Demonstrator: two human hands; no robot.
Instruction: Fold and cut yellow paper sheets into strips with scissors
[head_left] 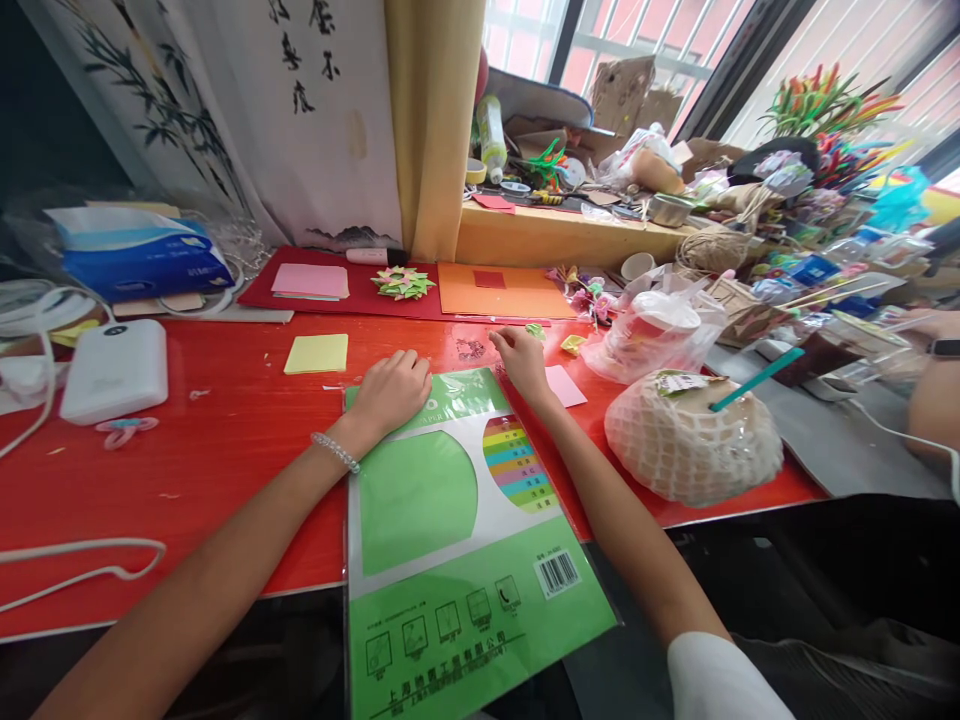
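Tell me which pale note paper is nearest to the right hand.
The pink paper beside the wrist of the right hand. The yellow paper lies left of the left hand; the pink stack sits farther back.

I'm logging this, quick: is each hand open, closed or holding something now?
Left hand: resting on the green paper pack; grip cannot be told.
Right hand: curled near the pack's top edge; grip cannot be told.

A green, plastic-sleeved paper packet (450, 565) lies overhanging the red table (217, 460).
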